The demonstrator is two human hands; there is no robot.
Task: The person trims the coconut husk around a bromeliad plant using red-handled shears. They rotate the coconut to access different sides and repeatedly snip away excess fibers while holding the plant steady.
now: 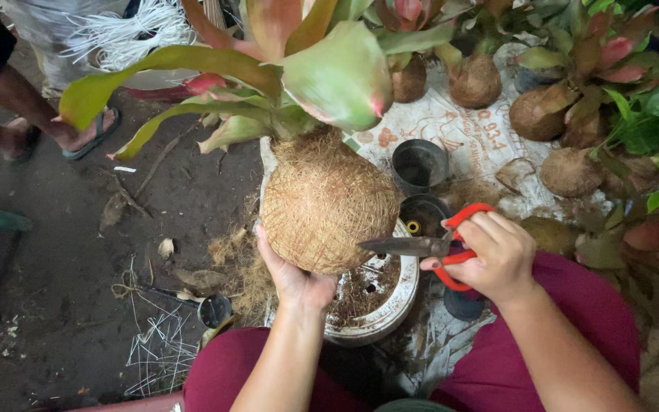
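Left hand (295, 278) cups round fibrous root ball (329, 206); right hand (497, 255) grips red-handled shears (429, 246), blades shut

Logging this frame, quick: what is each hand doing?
Left hand: closed under the fibre-wrapped plant ball, holding it.
Right hand: closed on red-handled scissors.

Bare forearms, no sleeves, no rings or watch, dark red trousers (596, 305)

sack (467, 130) lay flat on the ground under the pots | white, woven-looking, rumpled | carried reddish-brown printing | no signs or screens showed
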